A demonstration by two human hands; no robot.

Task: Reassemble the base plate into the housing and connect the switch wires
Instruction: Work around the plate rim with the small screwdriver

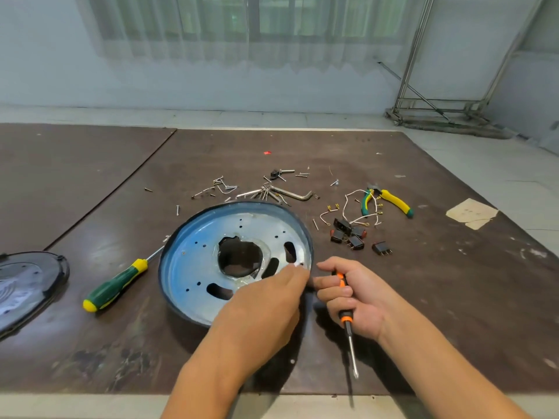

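A round blue housing with a shiny base plate inside lies in the middle of the table, with a large central hole and several slots. My left hand reaches over its right rim, fingertips at a small hole near the edge; whether they pinch a screw is hidden. My right hand grips an orange-and-black screwdriver, its tip pointing toward me. Several black switches with white wires lie to the right of the housing.
A green-and-yellow screwdriver lies left of the housing. Pliers lie by the wires. Loose screws and an Allen key are scattered behind the housing. A dark cover sits at the left edge. A paper scrap lies far right.
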